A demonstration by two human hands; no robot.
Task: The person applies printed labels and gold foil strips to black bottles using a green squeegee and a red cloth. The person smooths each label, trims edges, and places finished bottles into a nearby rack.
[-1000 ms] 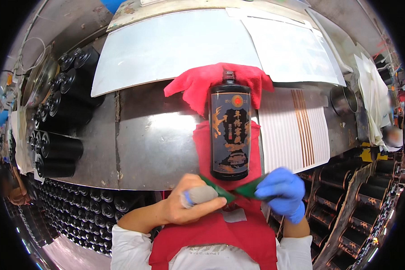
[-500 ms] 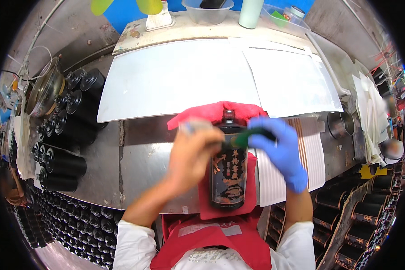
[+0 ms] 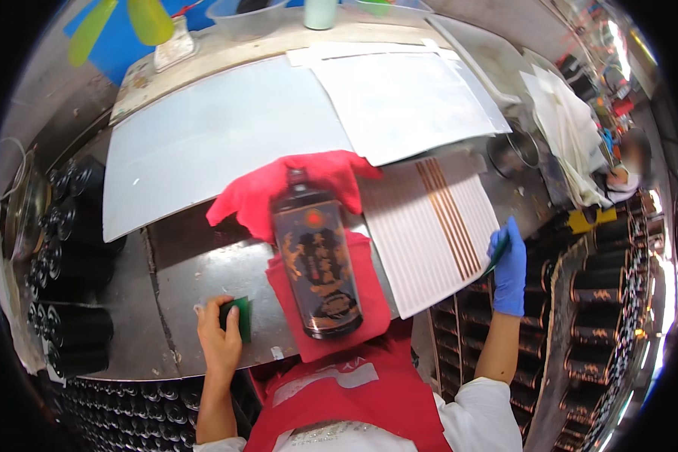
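A black bottle (image 3: 320, 264) with a copper-coloured label design and a red dot lies on its back, its neck pointing away from me. Under its body is a red cloth pad (image 3: 377, 290), and a bunched pinkish-red cloth (image 3: 248, 200) props the neck end. My left hand (image 3: 220, 335), bare, grips a flat green scraper-like piece (image 3: 243, 319) low over the metal table, left of the bottle. Out to the right, my blue-gloved right hand (image 3: 511, 271) grips another flat green piece (image 3: 499, 255) by the corner of a striped sheet (image 3: 422, 241). Neither hand touches the bottle.
White sheets (image 3: 399, 98) and a pale board (image 3: 211, 132) cover the table's far half. Black bottles crowd the left side (image 3: 83, 256). Racks of black bottles (image 3: 599, 301) stand at right, beyond a metal pot (image 3: 514, 154). Another person (image 3: 627, 169) is in the right background.
My hands have left the bottle's top and spread apart, left hand to the table's near left, right hand to the right. The whole view has turned and shifted; the label's red dot now shows.
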